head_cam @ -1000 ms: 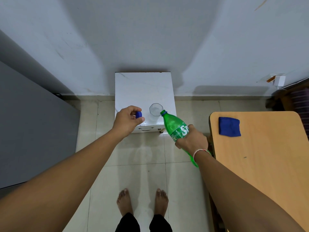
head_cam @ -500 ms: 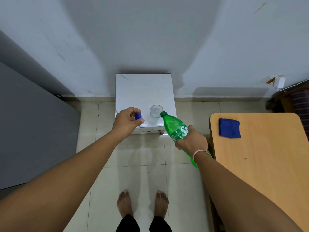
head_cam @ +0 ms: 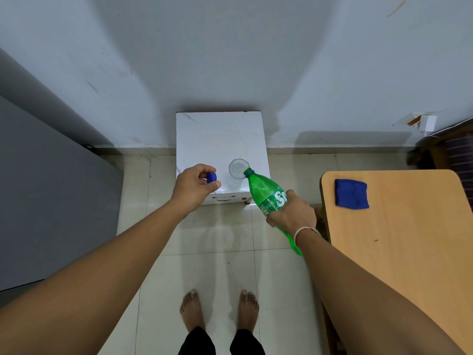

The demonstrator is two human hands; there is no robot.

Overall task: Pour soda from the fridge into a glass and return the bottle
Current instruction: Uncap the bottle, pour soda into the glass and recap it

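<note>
Soda bottle, green plastic with its cap off, is tilted with its open mouth at the near right rim of the glass. The right hand grips the bottle around the label, fingers curled about its middle, so the neck juts forward and left past the hand while the base trails back toward the wrist. A thin band sits on that wrist. No stream of soda can be made out between mouth and glass.

The glass stands upright on the white box, near its front right corner, just beyond the bottle's mouth. The box sits on the tiled floor against the grey wall.

The left hand hovers over the front left corner of the box, pinching the blue cap between thumb and curled fingers. The cap lies left of the glass, apart from it.

To the right, a wooden table carries a folded blue cloth near its far left corner. A dark grey panel fills the left side. Two bare feet stand on the tiles below.
</note>
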